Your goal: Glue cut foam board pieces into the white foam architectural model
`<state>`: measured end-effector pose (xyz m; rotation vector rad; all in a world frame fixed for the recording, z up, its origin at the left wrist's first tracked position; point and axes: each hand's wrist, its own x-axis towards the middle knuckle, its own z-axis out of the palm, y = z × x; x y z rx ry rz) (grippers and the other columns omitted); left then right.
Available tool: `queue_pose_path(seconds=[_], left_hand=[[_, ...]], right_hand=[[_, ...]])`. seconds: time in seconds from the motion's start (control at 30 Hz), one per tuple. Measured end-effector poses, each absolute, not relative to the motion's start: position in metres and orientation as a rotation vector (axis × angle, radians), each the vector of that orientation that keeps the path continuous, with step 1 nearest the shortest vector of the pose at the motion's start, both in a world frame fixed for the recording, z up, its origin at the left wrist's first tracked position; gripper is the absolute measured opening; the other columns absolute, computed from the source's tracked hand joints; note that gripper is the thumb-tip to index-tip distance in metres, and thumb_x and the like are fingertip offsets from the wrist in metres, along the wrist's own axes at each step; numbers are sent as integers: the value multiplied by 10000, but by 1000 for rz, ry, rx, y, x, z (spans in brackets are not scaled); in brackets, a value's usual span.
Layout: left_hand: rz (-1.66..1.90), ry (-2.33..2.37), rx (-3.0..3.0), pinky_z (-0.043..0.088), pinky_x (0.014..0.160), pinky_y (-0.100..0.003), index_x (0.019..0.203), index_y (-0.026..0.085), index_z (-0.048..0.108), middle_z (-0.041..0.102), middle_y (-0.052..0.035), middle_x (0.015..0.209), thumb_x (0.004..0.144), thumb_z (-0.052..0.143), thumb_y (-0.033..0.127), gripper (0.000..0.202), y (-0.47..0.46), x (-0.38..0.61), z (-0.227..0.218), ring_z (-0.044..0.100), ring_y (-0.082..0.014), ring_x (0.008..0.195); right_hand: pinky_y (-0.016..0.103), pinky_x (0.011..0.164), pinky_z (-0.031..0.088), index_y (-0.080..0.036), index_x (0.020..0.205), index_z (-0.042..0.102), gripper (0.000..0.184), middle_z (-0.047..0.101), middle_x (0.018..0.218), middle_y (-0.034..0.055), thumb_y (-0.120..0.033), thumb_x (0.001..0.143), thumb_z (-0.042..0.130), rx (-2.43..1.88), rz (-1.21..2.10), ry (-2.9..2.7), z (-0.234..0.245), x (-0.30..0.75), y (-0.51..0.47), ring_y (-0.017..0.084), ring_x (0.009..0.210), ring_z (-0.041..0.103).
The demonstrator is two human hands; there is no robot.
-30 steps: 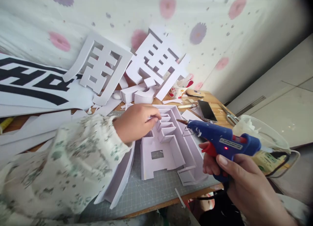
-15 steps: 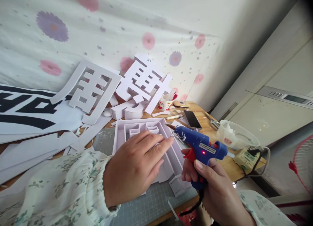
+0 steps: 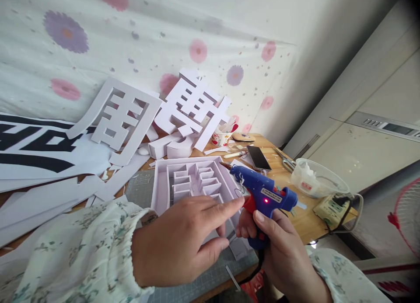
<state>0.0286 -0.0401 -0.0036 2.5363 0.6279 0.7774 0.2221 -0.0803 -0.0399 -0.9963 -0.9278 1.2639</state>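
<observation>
My right hand is wrapped round the handle of a blue hot glue gun, whose red light is on. The gun's nozzle points left, over the edge of a white foam-board character with upright inner walls. My left hand is over the near part of that piece and hides some of it. Its index finger stretches right to the gun's red trigger area, by the thin wire stand; whether it touches cannot be made out. Its other fingers are loosely bent, holding nothing I can see. Under the piece lies a grey cutting mat.
Two finished white characters lean at the back. Left are a black-printed sheet and board strips. A paper cup, phone, scissors, plastic bowl and power socket stand to the right.
My left hand has moved down and towards me, uncovering more inner walls of the foam-board piece, and its index finger now extends to the gun. The glue gun has shifted slightly left.
</observation>
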Motion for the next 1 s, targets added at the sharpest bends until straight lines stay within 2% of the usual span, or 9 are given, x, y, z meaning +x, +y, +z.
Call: queue_pose_path(seconds=[0.1,0.17,0.2,0.33,0.43,0.53,0.7,0.87,1.0], left_hand=[[1015,671,2528,482,696,-214,1092,230,658,694,27,805,883,507,135,275,-33,23,3,618,-103,733],[1153,813,2469,480,650,-211,905,220,700,703,29,767,883,505,164,204,-22,14,9,618,-96,675],[1245,924,2416,481,625,-219,872,214,699,712,25,770,872,510,187,191,-15,9,13,623,-105,662],[1133,1412,2323,463,620,-275,855,212,694,688,18,709,842,484,224,211,19,-8,14,594,-137,619],[807,1415,2458,462,720,-298,853,214,707,702,6,832,843,488,218,219,37,-8,0,621,-165,776],[537,1261,2625,444,839,-338,868,201,717,686,-22,923,844,488,184,231,42,-1,-16,606,-196,905],[429,1135,2670,411,919,-354,811,191,704,655,-43,961,838,519,149,192,39,5,-25,575,-203,965],[394,1132,2647,408,910,-354,772,178,695,646,-51,987,839,527,144,184,40,3,-27,572,-210,983],[379,1141,2632,405,874,-348,760,183,683,638,-43,967,832,536,154,166,41,2,-30,562,-209,972]], right_hand=[[277,605,458,-176,736,624,310,537,569,-17,-469,728,724,-1048,1249,-918,-41,227,-78,137,587,552],[283,594,457,-170,879,644,355,553,581,-17,-495,747,703,-1137,1234,-1009,-40,234,-77,142,582,551],[282,579,455,-167,895,642,364,570,597,-7,-504,764,685,-1202,1217,-1106,-37,238,-77,146,580,551],[252,517,429,-197,764,607,246,613,674,15,-429,845,606,-1404,961,-1762,-21,253,-85,147,600,550],[256,543,441,-230,905,615,78,642,752,2,-247,849,562,-1394,645,-2250,-11,254,-92,154,635,575],[306,592,459,-225,993,604,222,664,845,35,-150,806,512,-1389,271,-2480,-14,250,-94,201,710,617],[317,575,429,-224,892,581,129,629,784,15,-150,791,547,-1465,-10,-2583,-25,245,-91,213,689,614],[328,549,371,-211,1007,575,282,604,770,3,-138,737,611,-1395,-341,-2617,-28,241,-88,217,671,592],[329,555,353,-206,1035,556,330,594,766,2,-117,721,603,-1393,-410,-2629,-31,240,-87,209,668,573]])
